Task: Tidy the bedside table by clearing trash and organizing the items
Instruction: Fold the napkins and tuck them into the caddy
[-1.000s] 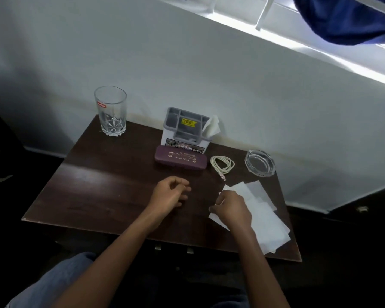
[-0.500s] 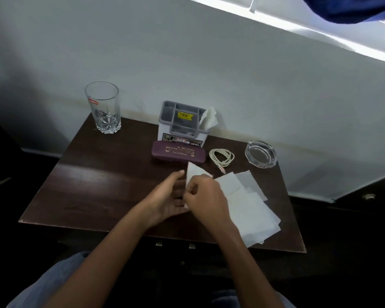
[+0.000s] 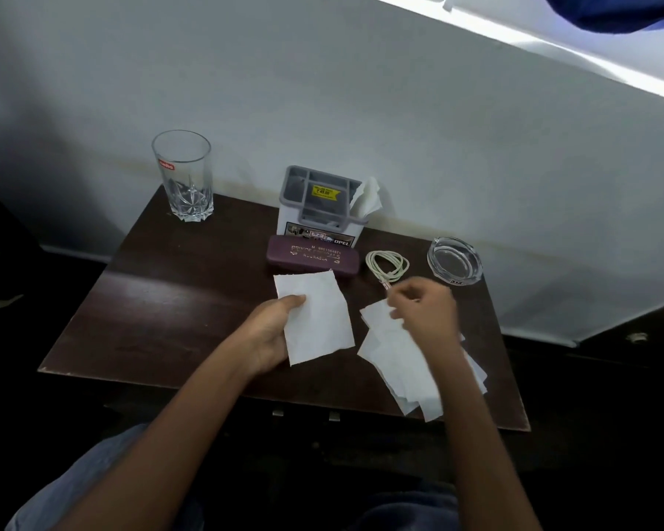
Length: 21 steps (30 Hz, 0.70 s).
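On the dark wooden bedside table (image 3: pixel 162 312), my left hand (image 3: pixel 273 331) holds one white paper sheet (image 3: pixel 317 316) flat, just in front of a maroon spectacle case (image 3: pixel 313 258). My right hand (image 3: pixel 426 312) is blurred, fingers pinched at the top corner of a loose pile of white paper sheets (image 3: pixel 403 366) at the table's front right. Whether it grips a sheet is unclear. A coiled cream cable (image 3: pixel 386 264) lies just beyond that hand.
A tall empty glass (image 3: pixel 183 178) stands at the back left. A grey and white organiser box (image 3: pixel 321 208) with a tissue in it sits against the wall behind the case. A glass ashtray (image 3: pixel 455 258) is at the back right.
My right hand lifted one sheet off the pile and passed it to my left hand. The left hand now holds it alone, and the right hand has gone back to the pile.
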### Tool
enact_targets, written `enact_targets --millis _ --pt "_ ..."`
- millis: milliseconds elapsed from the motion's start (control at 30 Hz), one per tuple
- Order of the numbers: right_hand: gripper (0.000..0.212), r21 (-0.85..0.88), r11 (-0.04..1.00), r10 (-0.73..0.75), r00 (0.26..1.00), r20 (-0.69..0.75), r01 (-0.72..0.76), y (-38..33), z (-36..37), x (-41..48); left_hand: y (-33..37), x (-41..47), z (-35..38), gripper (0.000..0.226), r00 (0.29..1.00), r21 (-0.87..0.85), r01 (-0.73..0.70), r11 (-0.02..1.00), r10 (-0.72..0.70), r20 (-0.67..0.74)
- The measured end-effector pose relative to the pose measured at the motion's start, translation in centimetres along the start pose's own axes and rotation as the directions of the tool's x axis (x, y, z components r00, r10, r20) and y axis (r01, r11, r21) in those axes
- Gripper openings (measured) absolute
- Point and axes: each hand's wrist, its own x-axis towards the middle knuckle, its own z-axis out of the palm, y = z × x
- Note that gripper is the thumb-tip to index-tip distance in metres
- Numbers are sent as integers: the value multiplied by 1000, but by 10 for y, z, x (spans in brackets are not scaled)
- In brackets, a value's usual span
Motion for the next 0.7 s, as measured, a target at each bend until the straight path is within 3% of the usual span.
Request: enact_targets --millis 133,267,400,533,700 --pt "21 -75 979 182 978 -105 -190 29 -30 9 -2 2 -1 27 999 109 -33 993 35 -14" --pt "10 -321 906 317 945 83 -276 40 -30 11 -2 2 -1 22 999 124 -37 992 40 -17" --pt "23 -525 796 452 873 182 -303 44 -13 16 0 1 -2 17 998 105 -36 994 41 -49" --pt "22 -530 775 475 870 130 -344 46 -7 20 1 1 -1 15 997 93 -40 995 46 -60" --pt "13 -387 846 445 886 132 -367 37 -20 18 2 2 -2 16 998 95 -27 995 33 -60"
